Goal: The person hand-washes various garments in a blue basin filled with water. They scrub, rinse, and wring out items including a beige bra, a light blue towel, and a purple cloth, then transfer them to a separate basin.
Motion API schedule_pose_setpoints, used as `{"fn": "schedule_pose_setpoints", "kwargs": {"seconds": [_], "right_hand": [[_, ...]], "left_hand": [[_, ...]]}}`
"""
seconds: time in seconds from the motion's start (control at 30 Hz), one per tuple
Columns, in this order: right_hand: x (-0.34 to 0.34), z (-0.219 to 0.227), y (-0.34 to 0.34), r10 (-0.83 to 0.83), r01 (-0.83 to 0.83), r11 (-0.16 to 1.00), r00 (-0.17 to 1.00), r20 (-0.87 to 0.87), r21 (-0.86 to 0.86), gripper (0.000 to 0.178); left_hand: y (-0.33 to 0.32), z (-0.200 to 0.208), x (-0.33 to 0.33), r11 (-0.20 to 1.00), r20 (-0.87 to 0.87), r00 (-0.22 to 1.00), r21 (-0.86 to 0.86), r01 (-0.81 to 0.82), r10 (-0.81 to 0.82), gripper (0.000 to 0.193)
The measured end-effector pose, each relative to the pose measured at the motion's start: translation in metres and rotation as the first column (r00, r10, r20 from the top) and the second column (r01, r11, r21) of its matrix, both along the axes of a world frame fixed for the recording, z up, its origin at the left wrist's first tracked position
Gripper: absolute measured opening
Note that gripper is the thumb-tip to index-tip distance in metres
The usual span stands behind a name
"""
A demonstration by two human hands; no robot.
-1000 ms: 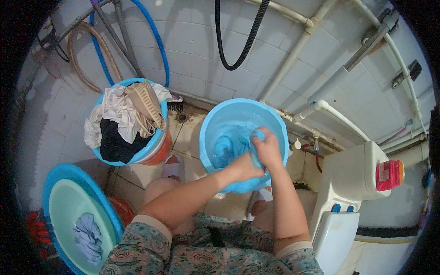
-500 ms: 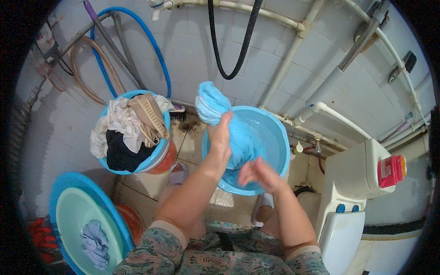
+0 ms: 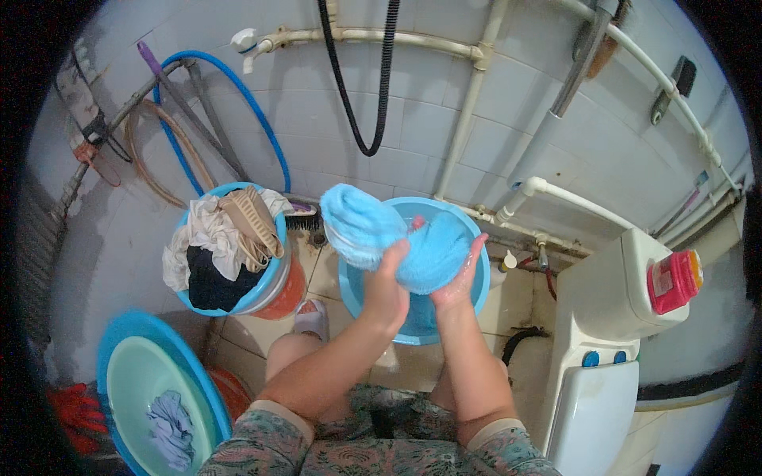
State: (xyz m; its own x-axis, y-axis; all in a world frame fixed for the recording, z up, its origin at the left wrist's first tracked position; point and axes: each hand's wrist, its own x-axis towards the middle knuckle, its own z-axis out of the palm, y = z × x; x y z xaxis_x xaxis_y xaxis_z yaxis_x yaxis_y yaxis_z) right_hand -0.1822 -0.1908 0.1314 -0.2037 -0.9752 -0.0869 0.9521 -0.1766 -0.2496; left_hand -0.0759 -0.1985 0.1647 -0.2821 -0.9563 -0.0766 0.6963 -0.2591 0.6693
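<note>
A wet, light-blue towel [image 3: 361, 226] is bunched lengthwise in both hands above a blue basin [image 3: 349, 293]. My left hand [image 3: 389, 289] grips its middle, the thumb over the top, while one end flops over to the left past the basin's rim. At the other end, my right hand [image 3: 459, 282] cups the towel from below and the right, fingers curled round it. Water shows in the basin under the towel, and much of its inside is hidden by the hands and cloth.
A bucket [image 3: 278, 289] piled with white, beige and black clothes stands to the left. Nearer are a blue basin and green basin [image 3: 119, 389] holding a lavender cloth [image 3: 171, 428]. A toilet [image 3: 595, 412] stands at right; a black hose [image 3: 349, 111] hangs ahead.
My right hand has come up from the basin and taken hold of the towel's lower end. The towel has turned from hanging upright to lying more level, its left end lower.
</note>
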Motion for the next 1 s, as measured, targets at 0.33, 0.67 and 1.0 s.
{"fn": "schedule_pose_setpoints", "kwargs": {"seconds": [0.33, 0.67, 1.0], "right_hand": [[-0.047, -0.069, -0.003, 0.383, -0.173, 0.874, 0.82, -0.424, 0.455, 0.027], [-0.038, -0.041, 0.014, 0.35, -0.21, 0.857, 0.907, -0.234, 0.471, 0.046], [-0.069, -0.035, -0.008, -0.058, 0.063, 0.965, 0.998, -0.027, 0.253, 0.039]], "left_hand": [[-0.005, -0.053, 0.018, 0.366, 0.818, 0.573, -0.518, 0.773, -0.051, 0.052], [-0.017, -0.049, 0.022, -0.156, 0.577, 0.627, -0.659, 0.736, 0.523, 0.029], [-0.006, -0.077, 0.022, 0.797, 0.918, 0.371, -0.326, 0.509, 0.139, 0.067]]}}
